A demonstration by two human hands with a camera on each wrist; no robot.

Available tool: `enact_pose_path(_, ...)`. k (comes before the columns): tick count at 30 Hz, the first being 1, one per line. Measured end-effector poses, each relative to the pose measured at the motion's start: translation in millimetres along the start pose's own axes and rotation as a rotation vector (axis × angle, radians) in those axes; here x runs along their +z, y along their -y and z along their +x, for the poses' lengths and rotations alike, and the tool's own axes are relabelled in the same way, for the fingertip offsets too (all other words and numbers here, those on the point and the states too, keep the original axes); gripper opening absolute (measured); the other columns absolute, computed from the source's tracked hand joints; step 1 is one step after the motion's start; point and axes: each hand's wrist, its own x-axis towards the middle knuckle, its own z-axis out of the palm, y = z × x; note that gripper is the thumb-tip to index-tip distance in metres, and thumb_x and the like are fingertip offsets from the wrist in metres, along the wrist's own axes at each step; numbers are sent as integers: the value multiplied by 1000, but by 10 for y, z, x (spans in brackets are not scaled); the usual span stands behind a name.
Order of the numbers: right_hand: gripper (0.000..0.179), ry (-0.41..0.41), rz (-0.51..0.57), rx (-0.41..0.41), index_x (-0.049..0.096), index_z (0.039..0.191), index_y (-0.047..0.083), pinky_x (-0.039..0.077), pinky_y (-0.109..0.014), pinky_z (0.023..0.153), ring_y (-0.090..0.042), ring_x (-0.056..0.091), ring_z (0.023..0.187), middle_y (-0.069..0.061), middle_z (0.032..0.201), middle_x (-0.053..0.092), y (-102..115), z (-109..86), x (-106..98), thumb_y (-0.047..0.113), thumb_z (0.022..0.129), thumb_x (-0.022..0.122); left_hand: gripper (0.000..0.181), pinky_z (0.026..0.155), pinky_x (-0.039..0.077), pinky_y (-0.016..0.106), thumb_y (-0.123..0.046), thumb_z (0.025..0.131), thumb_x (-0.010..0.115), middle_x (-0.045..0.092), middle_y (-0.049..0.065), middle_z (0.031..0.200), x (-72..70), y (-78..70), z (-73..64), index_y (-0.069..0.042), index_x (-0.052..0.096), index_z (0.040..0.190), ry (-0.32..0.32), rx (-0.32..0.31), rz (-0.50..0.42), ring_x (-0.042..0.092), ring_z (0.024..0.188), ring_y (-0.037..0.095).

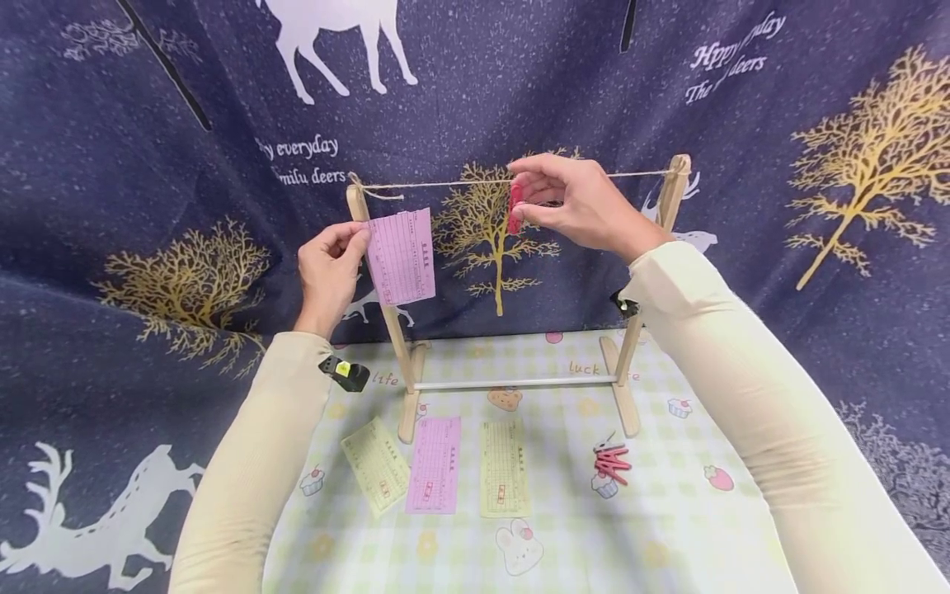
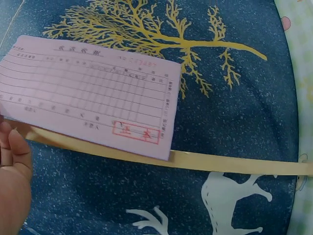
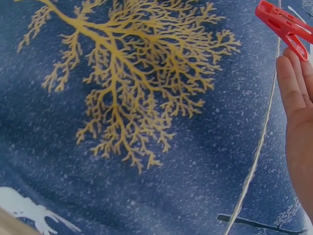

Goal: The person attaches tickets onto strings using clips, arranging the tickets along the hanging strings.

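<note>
A pink receipt slip (image 1: 403, 257) with printed lines hangs from my left hand (image 1: 330, 268), which pinches its left edge between thumb and fingers. In the left wrist view the same slip (image 2: 93, 98) shows a red stamped box at one corner. My right hand (image 1: 575, 198) holds a red clothespin (image 1: 515, 208) by the string (image 1: 453, 183), which runs between two wooden posts. The right wrist view shows this clothespin (image 3: 283, 24) at the fingertips. The slip's top edge sits a little below the string, left of the clothespin.
The wooden stand (image 1: 401, 346) has a white crossbar (image 1: 512, 383) low down. On the checked tablecloth (image 1: 579, 544) lie a green slip (image 1: 377, 466), another pink slip (image 1: 434, 466), a yellow-green slip (image 1: 505, 470) and several red clothespins (image 1: 612, 464). A dark printed curtain (image 1: 460, 99) hangs behind.
</note>
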Motion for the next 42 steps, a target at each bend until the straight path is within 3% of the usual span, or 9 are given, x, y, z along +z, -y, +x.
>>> enact_pose_path(4, 51, -2, 19, 32, 56, 136, -1, 51, -28, 94, -19, 64, 105, -12, 115, 67, 54, 93, 17, 5, 89, 75, 20, 58, 40, 18, -10, 94, 70, 59, -13, 75, 22, -17, 19, 7, 73, 104, -28, 39, -24, 51, 64, 3)
enact_pose_path(9, 53, -23, 116, 121, 55, 135, -4, 50, -29, 95, -20, 64, 106, -13, 116, 66, 96, 199, 51, 5, 88, 77, 16, 67, 41, 15, 5, 93, 64, 56, -12, 79, 51, -302, -56, 18, 67, 101, -67, 86, -78, 53, 69, -1)
enact_pose_path(11, 52, -36, 156, 153, 56, 133, -6, 51, -29, 94, -19, 65, 104, -14, 115, 67, 110, 231, 62, 4, 87, 77, 15, 67, 41, 14, 9, 92, 63, 55, -13, 79, 64, -326, -52, 21, 65, 101, -79, 92, -93, 52, 70, -2)
enact_pose_path(16, 45, -37, 211, 211, 61, 128, -7, 52, -27, 90, -18, 66, 99, -15, 109, 69, 133, 283, 75, 4, 87, 77, 15, 65, 39, 14, 7, 92, 66, 56, -16, 79, 100, -87, 67, 19, 67, 101, -104, 107, -98, 51, 69, -3)
enact_pose_path(22, 39, 9, 163, 252, 64, 124, -4, 52, -26, 88, -17, 67, 98, -12, 108, 69, 175, 325, 69, 8, 89, 77, 15, 64, 39, 16, 0, 92, 70, 57, -14, 79, 123, -68, 90, 13, 71, 100, -117, 105, -99, 53, 69, 1)
enact_pose_path(28, 39, 11, 109, 213, 64, 126, -3, 51, -28, 93, -19, 66, 102, -15, 112, 69, 235, 410, 82, 10, 91, 75, 17, 65, 38, 17, -5, 94, 69, 56, -14, 80, 165, -109, 86, 10, 72, 101, -144, 109, -93, 52, 70, 1)
enact_pose_path(42, 42, -25, 100, 123, 59, 133, -4, 49, -23, 93, -18, 63, 105, -13, 119, 64, 328, 619, 281, 12, 95, 70, 11, 63, 38, 17, 0, 89, 70, 51, -12, 75, 346, -170, 102, 9, 74, 93, -294, 141, -134, 47, 68, 1)
